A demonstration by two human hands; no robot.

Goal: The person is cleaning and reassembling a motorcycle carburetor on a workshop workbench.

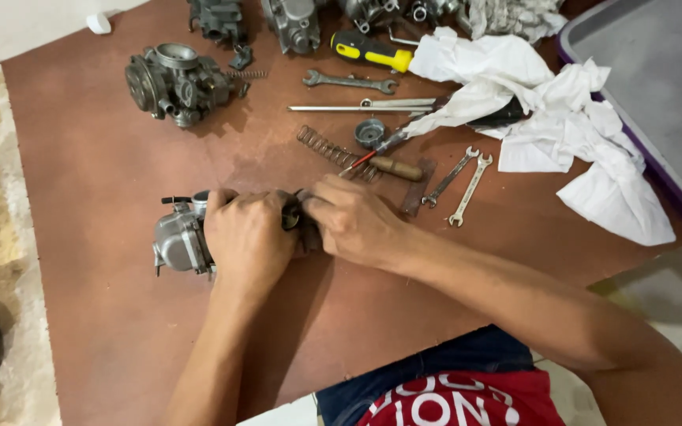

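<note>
Down near the front middle of the brown bench (96, 158), a grey cast-metal carburettor (177, 241) lies on its side. The left hand (248, 237) is clamped over its right half, fingers curled on top, while the right hand (353, 221) meets it from the other side, fingertips pinched together on a small part at the carburettor's end (what they pinch is hidden). Bare, scuffed board lies open to the left of the carburettor and in front of it, up to the bench's near edge. Behind the hands the room narrows: a coiled spring (327, 148), a wooden-handled tool (384, 163) and two slim open-ended spanners (461, 184) lie near. Farther back rest a second carburettor (171, 83), a larger spanner (350, 81), a yellow-and-black screwdriver handle (369, 50) and crumpled white cloth (562, 118). A grey tray with a purple rim (657, 71) fills the right corner.
</note>
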